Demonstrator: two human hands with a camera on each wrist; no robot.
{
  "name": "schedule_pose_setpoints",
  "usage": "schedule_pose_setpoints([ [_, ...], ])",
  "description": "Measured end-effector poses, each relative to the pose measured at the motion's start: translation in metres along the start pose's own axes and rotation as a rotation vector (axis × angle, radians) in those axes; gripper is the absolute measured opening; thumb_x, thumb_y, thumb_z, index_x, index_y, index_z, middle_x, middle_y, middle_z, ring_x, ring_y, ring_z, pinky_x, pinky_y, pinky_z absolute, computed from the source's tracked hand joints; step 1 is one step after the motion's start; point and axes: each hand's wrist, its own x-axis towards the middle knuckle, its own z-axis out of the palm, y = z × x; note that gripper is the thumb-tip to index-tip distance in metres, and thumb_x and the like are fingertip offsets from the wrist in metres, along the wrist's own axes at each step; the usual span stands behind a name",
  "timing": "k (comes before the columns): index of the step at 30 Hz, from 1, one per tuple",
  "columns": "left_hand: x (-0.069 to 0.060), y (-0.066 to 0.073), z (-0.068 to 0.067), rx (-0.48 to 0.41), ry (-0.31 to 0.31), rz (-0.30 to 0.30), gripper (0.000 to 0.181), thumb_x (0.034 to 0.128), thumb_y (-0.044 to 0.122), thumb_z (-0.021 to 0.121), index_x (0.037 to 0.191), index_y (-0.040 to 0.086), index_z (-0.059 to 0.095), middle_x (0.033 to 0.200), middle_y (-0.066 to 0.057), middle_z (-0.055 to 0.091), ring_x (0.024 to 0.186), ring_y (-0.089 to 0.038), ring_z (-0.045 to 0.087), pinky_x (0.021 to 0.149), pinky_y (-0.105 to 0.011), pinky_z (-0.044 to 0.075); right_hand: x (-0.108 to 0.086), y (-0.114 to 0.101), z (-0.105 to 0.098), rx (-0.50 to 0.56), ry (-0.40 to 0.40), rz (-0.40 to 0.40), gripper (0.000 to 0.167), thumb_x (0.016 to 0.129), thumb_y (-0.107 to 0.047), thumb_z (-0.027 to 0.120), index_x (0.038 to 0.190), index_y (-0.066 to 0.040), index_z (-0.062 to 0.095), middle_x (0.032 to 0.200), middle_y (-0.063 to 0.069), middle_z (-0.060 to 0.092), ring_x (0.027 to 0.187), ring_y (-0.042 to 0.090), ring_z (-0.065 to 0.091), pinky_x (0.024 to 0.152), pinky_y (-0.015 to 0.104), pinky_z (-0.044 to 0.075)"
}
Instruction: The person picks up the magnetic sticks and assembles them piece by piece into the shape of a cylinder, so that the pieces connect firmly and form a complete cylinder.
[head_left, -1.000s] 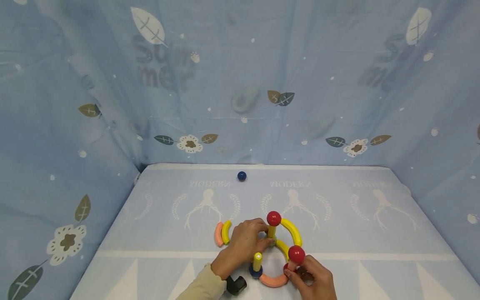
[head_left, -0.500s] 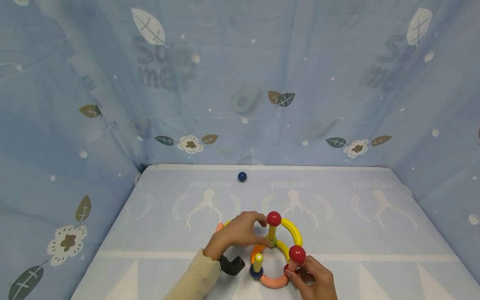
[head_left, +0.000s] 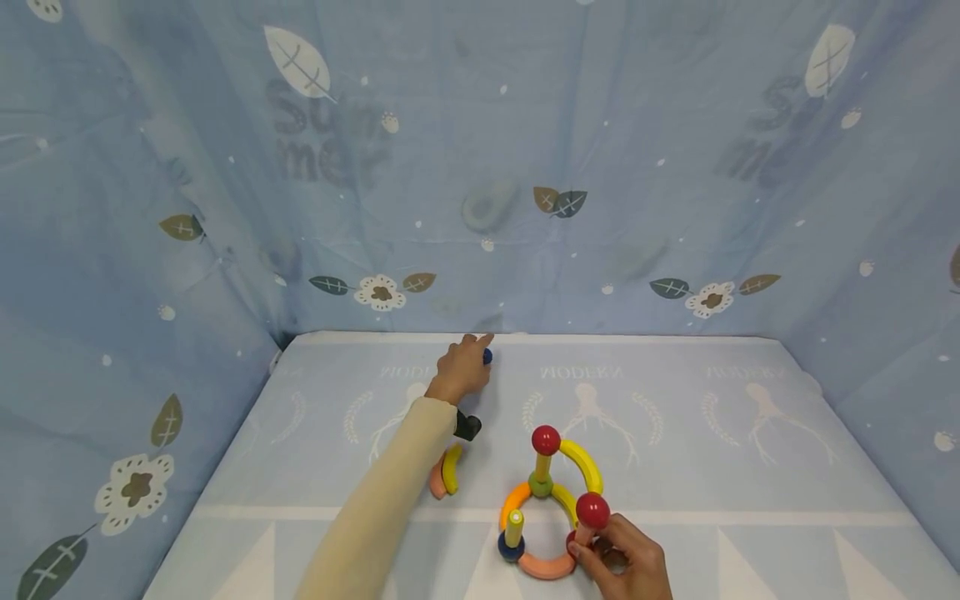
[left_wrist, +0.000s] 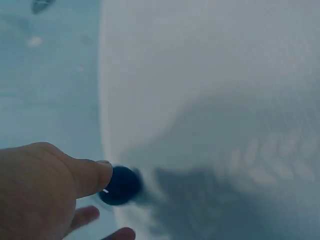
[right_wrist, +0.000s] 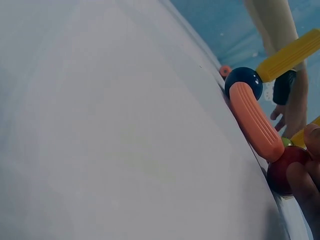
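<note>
At the table's far edge, my left hand [head_left: 463,368] reaches over a small dark blue ball [left_wrist: 121,186]. The thumb overlaps the ball in the left wrist view, while the other fingers are spread below it. My right hand [head_left: 632,557] holds the near right corner of a toy ring, its fingers on the lower red ball [right_wrist: 286,171]. That ring joins a salmon curved stick [right_wrist: 255,121], a blue ball [head_left: 512,547], an orange curved stick [head_left: 513,504] and a green ball [head_left: 540,484]. Upright sticks rise from it, two topped by red balls [head_left: 546,440].
A loose yellow curved stick [head_left: 451,469] and a salmon one [head_left: 437,481] lie side by side left of the ring. Another yellow curved stick [head_left: 584,467] extends at the ring's far right. A patterned blue curtain [head_left: 480,167] borders the table's back and sides.
My left hand has left the green ball and yellow upright stick and moved away to the blue ball at the far edge. The right hand keeps its hold; the ring stays in place.
</note>
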Motion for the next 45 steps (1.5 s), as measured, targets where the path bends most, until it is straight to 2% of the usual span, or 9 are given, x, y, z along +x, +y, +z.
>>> schedule_pose_setpoints([
  [3, 0.003, -0.007, 0.008, 0.078, -0.004, 0.037, 0.049, 0.0964, 0.017, 0.062, 0.144, 0.024, 0.053, 0.136, -0.011, 0.054, 0.117, -0.036, 0.054, 0.084, -0.052, 0.049, 0.000, 0.000, 0.000, -0.001, -0.006, 0.010, 0.036, 0.069, 0.005, 0.085, 0.079, -0.025, 0.067, 0.080, -0.014, 0.061, 0.059, 0.008, 0.058, 0.050, 0.025, 0.051],
  [8, -0.003, -0.015, 0.015, 0.114, 0.071, 0.132, 0.033, 0.0917, 0.013, 0.070, 0.124, 0.018, 0.070, 0.120, -0.008, 0.065, 0.104, -0.031, 0.063, 0.078, -0.048, 0.053, 0.000, 0.001, 0.000, -0.004, -0.007, 0.005, 0.036, 0.069, 0.004, 0.085, 0.079, -0.025, 0.067, 0.080, -0.014, 0.061, 0.059, 0.008, 0.058, 0.050, 0.025, 0.051],
  [11, -0.007, -0.018, 0.016, 0.082, 0.048, 0.165, 0.034, 0.0889, 0.014, 0.074, 0.122, 0.012, 0.070, 0.118, -0.011, 0.066, 0.104, -0.031, 0.063, 0.081, -0.046, 0.052, 0.000, 0.001, 0.001, 0.003, -0.004, -0.012, 0.036, 0.069, 0.005, 0.085, 0.079, -0.025, 0.067, 0.080, -0.014, 0.061, 0.059, 0.008, 0.058, 0.049, 0.026, 0.051],
  [15, -0.020, -0.021, 0.009, -0.036, 0.007, 0.202, 0.035, 0.0881, 0.013, 0.075, 0.121, 0.004, 0.068, 0.118, -0.013, 0.064, 0.109, -0.031, 0.060, 0.090, -0.043, 0.048, 0.000, 0.002, 0.002, 0.006, 0.000, -0.026, 0.037, 0.069, 0.005, 0.085, 0.079, -0.025, 0.066, 0.080, -0.014, 0.061, 0.058, 0.007, 0.058, 0.048, 0.026, 0.050],
  [18, -0.035, -0.018, -0.005, -0.131, 0.014, 0.253, 0.032, 0.0898, 0.013, 0.073, 0.120, 0.004, 0.067, 0.113, -0.012, 0.062, 0.104, -0.028, 0.059, 0.090, -0.040, 0.047, 0.000, 0.003, 0.002, 0.008, 0.004, -0.029, 0.038, 0.069, 0.006, 0.085, 0.079, -0.026, 0.066, 0.079, -0.014, 0.060, 0.058, 0.007, 0.058, 0.048, 0.026, 0.050],
  [23, -0.069, -0.003, -0.042, -0.275, 0.037, 0.381, 0.030, 0.0894, 0.011, 0.073, 0.117, 0.002, 0.067, 0.104, -0.007, 0.061, 0.081, -0.019, 0.057, 0.074, -0.033, 0.049, 0.000, 0.003, 0.002, 0.010, 0.004, -0.038, 0.038, 0.068, 0.006, 0.085, 0.079, -0.025, 0.066, 0.079, -0.014, 0.060, 0.058, 0.007, 0.059, 0.048, 0.025, 0.051],
  [29, -0.113, 0.019, -0.074, -0.333, -0.019, 0.551, 0.031, 0.0889, 0.011, 0.073, 0.118, 0.004, 0.065, 0.103, -0.002, 0.064, 0.079, -0.012, 0.059, 0.068, -0.024, 0.051, 0.000, 0.004, 0.000, 0.014, 0.007, -0.050, 0.040, 0.068, 0.007, 0.085, 0.079, -0.026, 0.066, 0.080, -0.014, 0.060, 0.058, 0.007, 0.059, 0.047, 0.025, 0.051],
  [36, -0.157, 0.040, -0.084, -0.279, -0.087, 0.692, 0.039, 0.0850, 0.020, 0.078, 0.120, 0.010, 0.065, 0.108, 0.005, 0.065, 0.081, -0.006, 0.056, 0.070, -0.022, 0.050, -0.001, 0.004, 0.000, 0.019, 0.001, -0.042, 0.039, 0.069, 0.007, 0.084, 0.080, -0.025, 0.065, 0.080, -0.013, 0.060, 0.057, 0.007, 0.058, 0.047, 0.026, 0.051],
  [45, -0.189, 0.051, -0.075, -0.162, -0.189, 0.731, 0.037, 0.0825, 0.032, 0.080, 0.116, 0.020, 0.069, 0.105, 0.016, 0.064, 0.083, 0.002, 0.056, 0.071, -0.013, 0.045, 0.000, 0.004, 0.000, 0.018, 0.011, -0.064, 0.039, 0.068, 0.007, 0.085, 0.081, -0.025, 0.066, 0.079, -0.013, 0.060, 0.057, 0.007, 0.058, 0.047, 0.025, 0.051],
])
